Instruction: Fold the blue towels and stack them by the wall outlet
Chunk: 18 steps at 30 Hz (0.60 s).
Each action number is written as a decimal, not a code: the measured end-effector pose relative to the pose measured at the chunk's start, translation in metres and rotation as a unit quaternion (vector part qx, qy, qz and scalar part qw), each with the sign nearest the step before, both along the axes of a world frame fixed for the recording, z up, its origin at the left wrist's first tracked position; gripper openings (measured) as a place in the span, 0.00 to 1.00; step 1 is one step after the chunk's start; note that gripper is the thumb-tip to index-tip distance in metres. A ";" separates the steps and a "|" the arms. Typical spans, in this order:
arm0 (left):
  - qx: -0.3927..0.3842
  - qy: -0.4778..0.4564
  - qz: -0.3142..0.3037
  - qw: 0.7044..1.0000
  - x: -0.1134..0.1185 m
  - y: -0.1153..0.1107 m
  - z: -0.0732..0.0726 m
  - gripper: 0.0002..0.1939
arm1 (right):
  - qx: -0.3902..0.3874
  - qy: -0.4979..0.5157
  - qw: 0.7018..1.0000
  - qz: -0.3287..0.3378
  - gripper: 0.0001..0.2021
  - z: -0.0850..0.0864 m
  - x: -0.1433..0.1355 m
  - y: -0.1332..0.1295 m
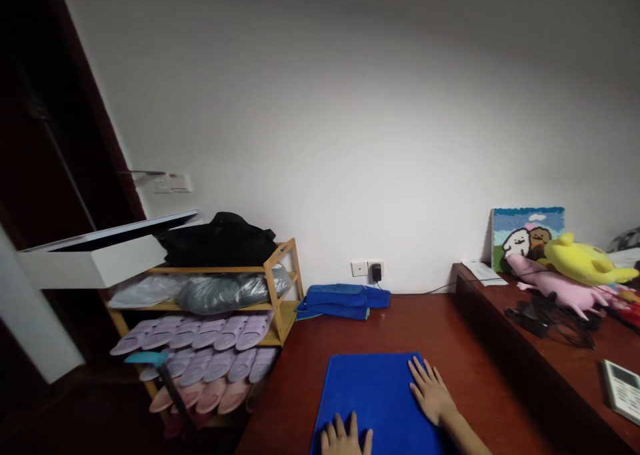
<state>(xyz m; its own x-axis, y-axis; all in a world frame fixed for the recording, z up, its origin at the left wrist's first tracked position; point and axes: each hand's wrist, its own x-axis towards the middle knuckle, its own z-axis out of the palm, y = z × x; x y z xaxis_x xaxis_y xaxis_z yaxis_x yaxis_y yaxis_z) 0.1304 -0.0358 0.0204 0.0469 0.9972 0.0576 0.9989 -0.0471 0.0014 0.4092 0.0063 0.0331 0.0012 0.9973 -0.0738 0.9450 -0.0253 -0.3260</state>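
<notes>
A blue cloth [373, 398] lies spread flat on the reddish-brown wooden desk [480, 368], its near edge cut off by the bottom of the view. My left hand [345, 438] rests on the cloth's near left part, fingers spread. On its right edge, near the far corner, my right hand [431, 393] lies flat with the fingers stretched out. Neither hand grips anything. Farther back, against the wall, sits a pile of folded blue cloths [340, 300].
Left of the desk stands a wooden rack [274, 288] with several slippers [205, 331], a black bag [220, 238] and a white box [95, 265]. A raised ledge on the right bears plush toys [555, 285], cables [555, 321] and a white remote-like device [623, 388]. A black plug [377, 271] sits in the wall socket.
</notes>
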 end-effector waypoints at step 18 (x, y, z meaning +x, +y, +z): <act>0.002 -0.075 -0.133 0.988 -0.048 0.052 -0.007 0.32 | -0.024 -0.057 0.990 -0.127 0.34 -0.015 -0.025 0.024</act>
